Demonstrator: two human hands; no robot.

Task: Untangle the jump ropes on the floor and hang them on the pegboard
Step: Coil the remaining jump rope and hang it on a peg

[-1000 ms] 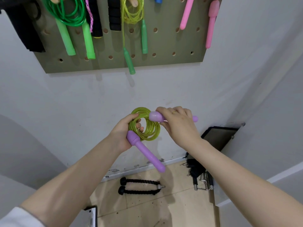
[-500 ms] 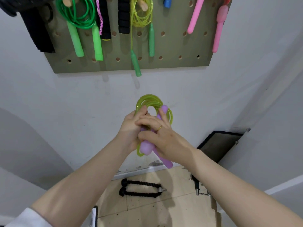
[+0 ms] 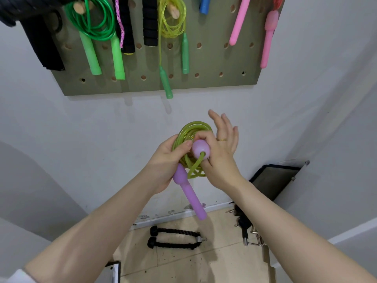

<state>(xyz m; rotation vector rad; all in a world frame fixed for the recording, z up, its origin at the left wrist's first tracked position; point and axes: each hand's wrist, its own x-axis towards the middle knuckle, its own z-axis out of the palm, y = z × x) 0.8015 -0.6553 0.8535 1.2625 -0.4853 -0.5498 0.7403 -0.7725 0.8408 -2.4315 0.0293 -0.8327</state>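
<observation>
- The left hand [image 3: 167,160] grips the coiled yellow-green jump rope [image 3: 191,131] in front of the white wall [image 3: 81,129], below the pegboard [image 3: 214,64]; its fingers are curled round the coil and the thumb presses onto the strands.
- Half a second ago both hands were closed together over the coil and handles. Now they have separated enough to expose both handles.
- One purple handle [image 3: 190,195] hangs down and to the right from beneath the left hand, its free end over the skirting line. One second ago it hung in a similar way.
- The second purple handle [image 3: 201,150] now points its rounded end toward the camera, with the rope emerging from its centre. One second ago it lay crosswise above the coil.
- The right hand [image 3: 221,152] pinches this second handle between thumb and a curled finger; its remaining fingers are spread apart and raised toward the wall. In the previous frame those fingers were folded over the bundle.
- A gold ring [image 3: 222,139] shows on the right hand.
- The pegboard now sits lower in view than before, so more of the hung green rope [image 3: 91,23], yellow rope [image 3: 172,19] and pink handles [image 3: 269,37] is visible.
- A black rope attachment [image 3: 173,240] lies on the tiled floor [image 3: 214,262] below the hands, position unchanged.
</observation>
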